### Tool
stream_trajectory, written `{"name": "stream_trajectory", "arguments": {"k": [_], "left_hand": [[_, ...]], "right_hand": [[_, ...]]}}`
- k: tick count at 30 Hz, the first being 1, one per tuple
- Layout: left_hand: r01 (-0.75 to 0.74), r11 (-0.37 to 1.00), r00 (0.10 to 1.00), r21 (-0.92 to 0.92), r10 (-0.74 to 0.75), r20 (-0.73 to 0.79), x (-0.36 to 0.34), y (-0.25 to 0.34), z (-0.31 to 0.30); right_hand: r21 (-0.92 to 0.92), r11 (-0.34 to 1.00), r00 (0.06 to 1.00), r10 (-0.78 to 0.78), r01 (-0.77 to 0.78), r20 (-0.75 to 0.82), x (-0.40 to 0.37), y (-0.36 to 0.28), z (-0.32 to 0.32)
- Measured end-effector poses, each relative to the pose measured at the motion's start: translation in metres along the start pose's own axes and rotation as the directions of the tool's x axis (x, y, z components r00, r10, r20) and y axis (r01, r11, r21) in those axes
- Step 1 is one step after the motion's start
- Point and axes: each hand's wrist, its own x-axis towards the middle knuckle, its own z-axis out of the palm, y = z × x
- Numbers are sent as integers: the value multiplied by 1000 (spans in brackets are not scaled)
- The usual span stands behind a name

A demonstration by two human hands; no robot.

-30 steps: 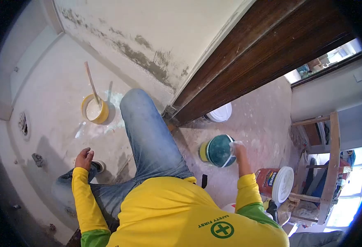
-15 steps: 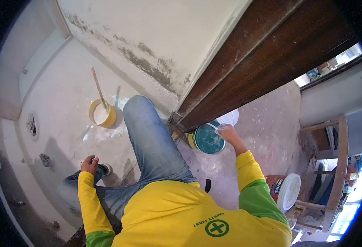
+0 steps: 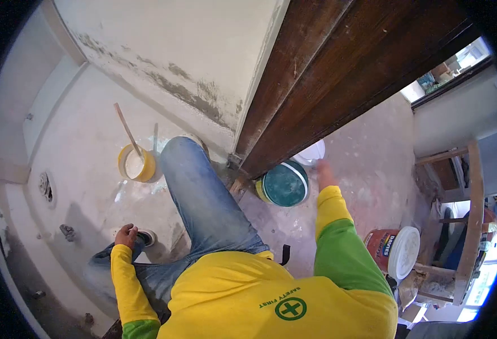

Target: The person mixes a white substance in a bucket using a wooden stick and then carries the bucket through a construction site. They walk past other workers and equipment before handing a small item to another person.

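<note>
My left hand hovers over or rests on my bent left leg, its fingers loosely bent and apart, with nothing visible in them. My right hand reaches to the rim of a round white lid on the floor; its fingertips are too blurred to show whether they grip it. Just left of that hand stands a bucket with a dark green inside or top. Its pale handle lies along the right side of the rim.
A yellow pail of whitish mix with a wooden stick stands on the left floor. A dark wooden door frame juts in above the green bucket. A red-labelled paint bucket and a wooden frame are at right.
My right hand has left the green bucket's handle area and moved right and up to the white lid. The handle has dropped to the rim's right side. My left hand stays near my leg.
</note>
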Motion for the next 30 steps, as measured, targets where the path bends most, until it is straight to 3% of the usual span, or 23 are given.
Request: {"name": "stream_trajectory", "arguments": {"k": [1, 2, 3, 4, 6, 8, 10, 11, 12, 14, 15, 17, 19, 20, 21, 23, 24, 26, 27, 30], "left_hand": [[-1, 1000, 1000, 5, 1, -4, -3, 3, -2], [-13, 1000, 1000, 24, 14, -19, -4, 7, -1], [-24, 999, 999, 40, 25, -31, -3, 9, 2], [-23, 999, 999, 35, 24, -28, 2, 6, 4], [-13, 988, 999, 154, 19, -34, 6, -1, 3], [-3, 994, 999, 110, 6, -33, 0, -4, 3], [6, 998, 999, 57, -3, -48, -5, 6, 3], [-10, 993, 999, 113, 15, -52, -14, 16, 1], [-28, 984, 998, 174, 37, -49, -19, 19, -1], [18, 995, 999, 101, -13, -52, -15, 12, 0], [24, 996, 999, 83, -21, -43, -11, 8, -1], [39, 998, 999, 53, -37, -36, -11, 8, 1], [51, 999, 998, 3, -50, -24, -17, 28, 3], [62, 998, 998, -4, -62, -22, -9, 20, 5], [37, 998, 999, 46, -36, -19, 4, 3, 7], [32, 988, 999, 149, -32, 2, 7, 8, 7], [30, 989, 1000, 145, -30, 2, 10, 11, 7], [64, 986, 998, 152, -66, 7, 12, 8, 9], [65, 989, 998, 135, -66, 2, 11, 4, 10], [-12, 998, 999, 62, 14, -32, -1, 10, 4]], "right_hand": [[138, 952, 961, 276, -275, 13, 29, 23, 16], [142, 951, 961, 276, -275, 10, 26, 3, 3], [-250, 968, 997, -46, 28, -63, 12, -33, -25], [-609, 738, 931, -365, 290, 2, 5, -56, -42], [-590, 772, 947, -319, 236, -38, 14, -58, -52], [-560, 806, 955, -283, 191, -82, 19, -64, -58], [-676, 692, 923, -382, 253, -45, 25, -70, -62], [-78, 997, 985, -13, 0, -170, 70, -7, -35], [-73, 997, 987, -12, 0, -158, 66, -11, -33], [-585, 801, 984, -177, 128, -28, 49, -33, -55], [-586, 800, 983, -180, 128, -30, 46, -40, -59], [-898, 414, 959, -281, 148, 29, 32, -56, -62], [-678, 715, 807, -496, 171, -320, -14, -107, -59], [-458, 849, 929, -351, 262, -118, -48, -140, -67], [-202, 946, 963, -232, 256, 134, -80, -169, -71], [19, 963, 905, -258, 267, 338, -118, -214, -45], [17, 962, 905, -261, 271, 337, -125, -231, -45], [-81, 997, 917, 47, -16, 397, -130, -257, -49], [-246, 950, 934, -98, 190, 344, -121, -244, -42], [-426, 838, 937, -267, 341, 225, -96, -214, -28]]}}
